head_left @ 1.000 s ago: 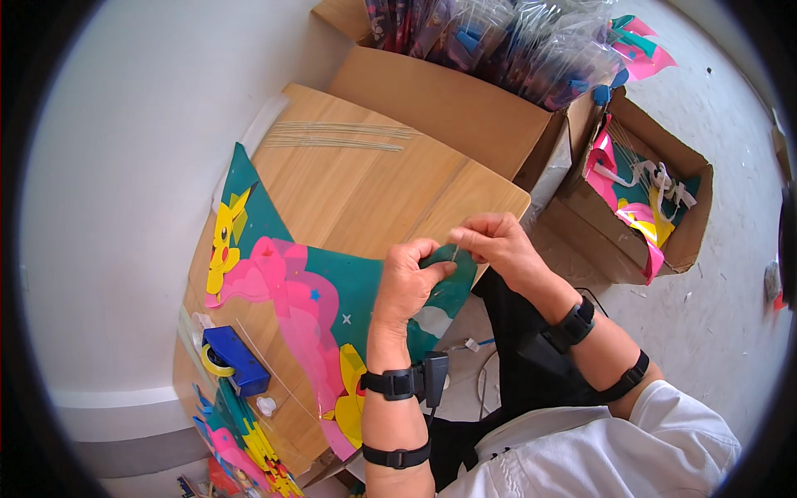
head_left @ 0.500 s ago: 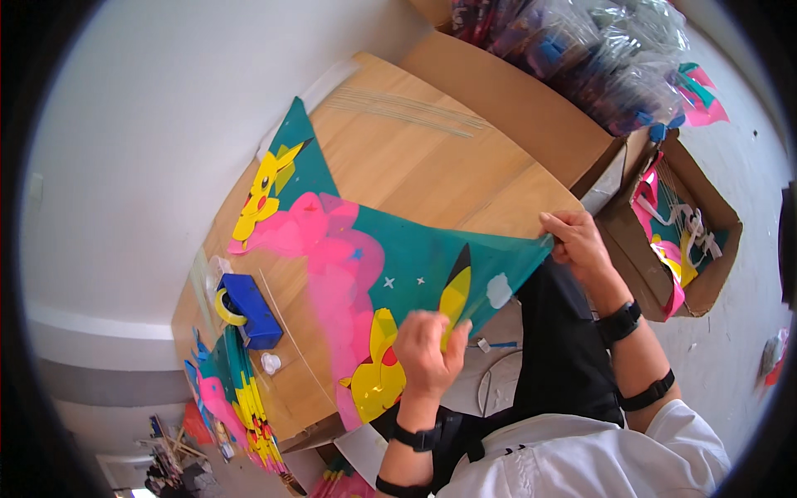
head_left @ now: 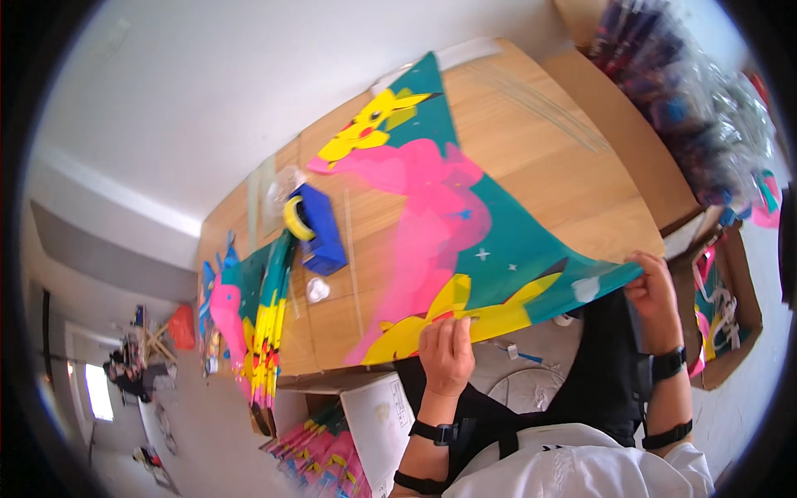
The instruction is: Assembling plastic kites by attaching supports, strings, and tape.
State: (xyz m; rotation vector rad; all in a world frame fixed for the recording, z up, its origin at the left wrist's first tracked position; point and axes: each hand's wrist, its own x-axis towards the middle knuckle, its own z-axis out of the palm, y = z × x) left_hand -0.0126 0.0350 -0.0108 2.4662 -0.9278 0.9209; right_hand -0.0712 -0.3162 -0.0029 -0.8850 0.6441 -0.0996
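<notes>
A thin printed kite (head_left: 519,241), teal and pink with yellow cartoon figures, is spread over the wooden table (head_left: 564,191). Its near edge hangs past the table's front, toward my lap. My left hand (head_left: 448,357) has its fingers closed on that near edge, at the yellow figure. At the kite's right corner, my right hand (head_left: 654,299) pinches the teal tip and holds it raised. Between the hands the edge is pulled fairly straight, with the cloth slightly curved near the right tip.
Left of the kite stand a blue tape dispenser (head_left: 324,241) and a small white lump (head_left: 318,290). Folded kites (head_left: 270,324) hang over the table's left end. Thin rods (head_left: 540,108) lie at the back. Boxes hold more kites below and at right (head_left: 751,332); plastic-wrapped bundles (head_left: 706,108) sit at back right.
My left hand has come down onto the kite's near edge and grips it there. The right hand still holds the corner. The view has turned, shifting the whole scene.
</notes>
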